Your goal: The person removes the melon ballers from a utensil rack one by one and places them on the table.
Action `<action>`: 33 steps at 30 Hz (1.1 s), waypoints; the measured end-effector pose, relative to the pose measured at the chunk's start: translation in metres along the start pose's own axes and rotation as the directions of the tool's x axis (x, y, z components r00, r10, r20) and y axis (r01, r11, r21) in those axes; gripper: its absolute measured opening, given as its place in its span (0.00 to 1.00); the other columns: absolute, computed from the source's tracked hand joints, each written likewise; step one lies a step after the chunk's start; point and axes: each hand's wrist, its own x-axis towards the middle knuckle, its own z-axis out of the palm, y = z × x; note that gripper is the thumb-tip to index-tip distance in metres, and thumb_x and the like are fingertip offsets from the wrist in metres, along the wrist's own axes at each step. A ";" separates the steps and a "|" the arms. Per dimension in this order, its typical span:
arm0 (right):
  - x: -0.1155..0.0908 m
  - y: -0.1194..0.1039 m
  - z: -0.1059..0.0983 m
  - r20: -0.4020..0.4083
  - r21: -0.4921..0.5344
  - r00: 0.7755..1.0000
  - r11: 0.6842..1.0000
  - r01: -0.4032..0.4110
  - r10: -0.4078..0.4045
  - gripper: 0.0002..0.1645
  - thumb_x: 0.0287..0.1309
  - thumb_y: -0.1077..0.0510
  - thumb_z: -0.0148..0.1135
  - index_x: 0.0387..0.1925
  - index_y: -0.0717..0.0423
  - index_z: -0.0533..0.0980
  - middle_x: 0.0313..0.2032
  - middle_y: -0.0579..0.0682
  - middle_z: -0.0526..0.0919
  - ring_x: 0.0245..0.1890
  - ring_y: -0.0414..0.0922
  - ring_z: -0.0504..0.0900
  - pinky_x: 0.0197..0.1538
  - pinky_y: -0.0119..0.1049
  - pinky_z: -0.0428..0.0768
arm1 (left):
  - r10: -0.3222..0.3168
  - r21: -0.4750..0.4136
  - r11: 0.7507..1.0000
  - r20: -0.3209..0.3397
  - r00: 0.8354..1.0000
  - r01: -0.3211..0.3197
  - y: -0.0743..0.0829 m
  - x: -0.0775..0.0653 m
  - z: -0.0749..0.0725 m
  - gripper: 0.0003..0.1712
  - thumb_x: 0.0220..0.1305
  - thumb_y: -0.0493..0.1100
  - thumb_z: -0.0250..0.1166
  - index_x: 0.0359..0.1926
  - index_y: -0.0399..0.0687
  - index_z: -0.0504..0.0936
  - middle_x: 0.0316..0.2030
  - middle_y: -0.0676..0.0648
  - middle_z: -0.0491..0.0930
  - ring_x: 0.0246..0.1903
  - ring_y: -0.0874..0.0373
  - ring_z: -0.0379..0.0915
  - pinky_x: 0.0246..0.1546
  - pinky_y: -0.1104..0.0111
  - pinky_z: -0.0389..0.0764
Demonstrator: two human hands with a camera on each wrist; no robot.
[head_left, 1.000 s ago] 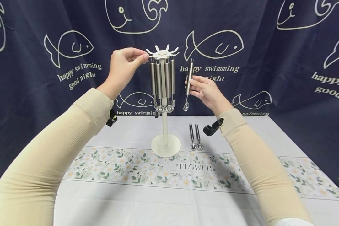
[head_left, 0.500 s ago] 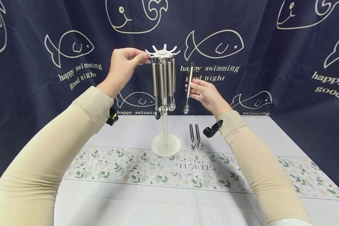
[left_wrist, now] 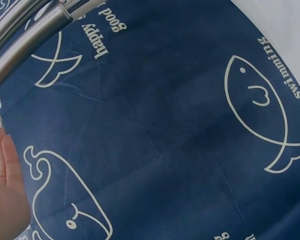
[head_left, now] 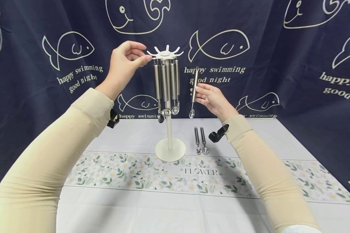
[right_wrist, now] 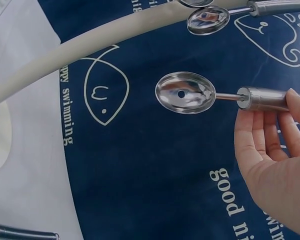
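My left hand [head_left: 123, 64] is at the upper left of the white rotating rack [head_left: 169, 127], thumb tip right by a hook and the other fingers apart from the thumb. Several steel-handled utensils [head_left: 165, 85] hang from the hooks, some with round scoop ends, one with a dark wheel-like end. To the right of the rack, my right hand [head_left: 214, 98] grips a melon baller [head_left: 194, 87] by its steel handle, loop up and scoop down. The right wrist view shows its oval scoop [right_wrist: 197, 95] with a small hole in the middle.
Two more steel scoops [head_left: 196, 137] lie side by side on the white tablecloth [head_left: 128, 207], right of the rack's round base [head_left: 170, 152]. A floral band crosses the cloth. Behind the table hangs a dark blue curtain [head_left: 151, 19] with fish drawings.
The rack's top has turned a little, shifting the hanging utensils. My left fingers have parted from the thumb and lifted off the hook. My right hand has lowered the melon baller slightly.
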 end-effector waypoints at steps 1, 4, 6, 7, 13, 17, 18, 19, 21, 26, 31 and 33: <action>0.000 0.000 0.000 -0.003 -0.002 1.000 1.000 0.000 0.000 0.07 0.64 0.65 0.59 0.43 0.57 0.76 0.34 0.48 0.86 0.35 0.43 0.83 0.42 0.32 0.83 | -0.009 0.007 1.000 0.006 1.000 0.009 -0.002 0.001 -0.001 0.20 0.54 0.39 0.74 0.48 0.41 0.81 0.28 0.57 0.80 0.28 0.66 0.77 0.38 0.77 0.77; -0.001 0.001 0.000 -0.013 -0.004 1.000 1.000 0.001 -0.001 0.07 0.64 0.66 0.59 0.43 0.57 0.76 0.34 0.48 0.86 0.35 0.43 0.83 0.41 0.32 0.83 | -0.043 0.020 0.999 0.041 0.998 0.042 -0.004 0.002 -0.002 0.24 0.55 0.41 0.73 0.54 0.41 0.80 0.32 0.57 0.81 0.32 0.66 0.79 0.43 0.76 0.77; -0.001 0.001 -0.002 -0.013 -0.008 1.000 1.000 -0.004 0.004 0.07 0.64 0.65 0.59 0.43 0.56 0.76 0.33 0.48 0.86 0.34 0.43 0.83 0.41 0.32 0.83 | -0.055 0.030 0.998 0.068 0.996 0.053 -0.004 0.003 -0.002 0.25 0.56 0.41 0.72 0.56 0.42 0.80 0.36 0.56 0.82 0.36 0.67 0.80 0.48 0.75 0.78; -0.001 0.002 -0.003 -0.015 -0.010 1.000 1.000 -0.006 0.006 0.07 0.64 0.66 0.59 0.43 0.56 0.76 0.33 0.48 0.86 0.34 0.43 0.83 0.41 0.32 0.83 | -0.062 0.032 0.998 0.080 0.995 0.059 -0.004 0.003 -0.002 0.26 0.57 0.42 0.72 0.57 0.43 0.80 0.38 0.55 0.82 0.38 0.68 0.80 0.51 0.74 0.77; 0.000 0.004 -0.009 -0.018 -0.032 1.000 0.999 -0.019 0.018 0.08 0.64 0.65 0.58 0.45 0.57 0.74 0.34 0.48 0.86 0.36 0.43 0.83 0.42 0.32 0.83 | -0.097 0.040 0.995 0.127 0.987 0.093 -0.004 0.004 -0.003 0.27 0.58 0.43 0.71 0.59 0.45 0.79 0.50 0.49 0.84 0.51 0.65 0.80 0.61 0.72 0.72; -0.002 0.005 -0.013 -0.030 -0.039 0.999 0.999 -0.032 0.031 0.08 0.64 0.65 0.58 0.44 0.56 0.74 0.34 0.48 0.86 0.36 0.43 0.83 0.41 0.33 0.83 | -0.118 0.025 0.993 0.132 0.984 0.115 -0.004 0.005 -0.003 0.28 0.58 0.43 0.71 0.60 0.45 0.78 0.55 0.46 0.81 0.55 0.63 0.78 0.62 0.73 0.71; -0.002 0.006 -0.014 -0.034 -0.040 0.999 0.999 -0.036 0.034 0.07 0.64 0.65 0.58 0.44 0.56 0.74 0.34 0.48 0.86 0.35 0.42 0.83 0.41 0.33 0.83 | -0.123 0.016 0.992 0.133 0.983 0.122 -0.004 0.005 -0.003 0.28 0.58 0.42 0.71 0.60 0.45 0.78 0.55 0.45 0.81 0.55 0.63 0.78 0.62 0.73 0.71; -0.002 0.006 -0.015 -0.037 -0.038 0.999 0.999 -0.039 0.037 0.07 0.64 0.65 0.58 0.43 0.56 0.75 0.34 0.49 0.86 0.35 0.42 0.83 0.41 0.33 0.83 | -0.123 0.009 0.992 0.132 0.984 0.123 -0.004 0.005 -0.003 0.28 0.58 0.42 0.71 0.60 0.44 0.78 0.56 0.45 0.81 0.55 0.62 0.78 0.62 0.73 0.71; -0.002 0.007 -0.017 -0.040 -0.041 0.998 0.998 -0.043 0.042 0.06 0.64 0.65 0.58 0.42 0.56 0.75 0.34 0.48 0.86 0.34 0.42 0.84 0.41 0.33 0.83 | -0.119 -0.006 0.993 0.130 0.984 0.121 -0.005 0.005 -0.003 0.27 0.58 0.41 0.71 0.60 0.42 0.78 0.56 0.44 0.80 0.55 0.62 0.78 0.62 0.73 0.71; -0.002 0.011 -0.023 -0.056 -0.087 0.996 0.994 -0.068 0.063 0.07 0.64 0.64 0.59 0.44 0.56 0.75 0.33 0.48 0.86 0.34 0.42 0.84 0.41 0.32 0.83 | -0.106 -0.017 0.994 0.116 0.988 0.109 -0.006 0.006 -0.002 0.26 0.58 0.40 0.71 0.58 0.41 0.79 0.55 0.43 0.81 0.53 0.63 0.79 0.60 0.73 0.72; -0.003 0.017 -0.030 -0.099 -0.131 0.989 0.984 -0.120 0.107 0.15 0.64 0.62 0.60 0.51 0.57 0.73 0.34 0.46 0.85 0.35 0.41 0.83 0.41 0.31 0.83 | -0.090 0.015 0.996 0.080 0.993 0.090 -0.008 0.005 -0.001 0.24 0.57 0.41 0.72 0.56 0.43 0.81 0.52 0.46 0.83 0.50 0.65 0.81 0.60 0.72 0.73; -0.004 0.019 -0.033 -0.104 -0.125 0.987 0.983 -0.132 0.120 0.17 0.64 0.63 0.60 0.53 0.58 0.71 0.34 0.45 0.85 0.34 0.40 0.83 0.41 0.30 0.83 | -0.079 0.024 0.997 0.068 0.995 0.077 -0.009 0.005 0.000 0.24 0.57 0.42 0.72 0.55 0.43 0.81 0.51 0.46 0.84 0.49 0.66 0.81 0.59 0.72 0.74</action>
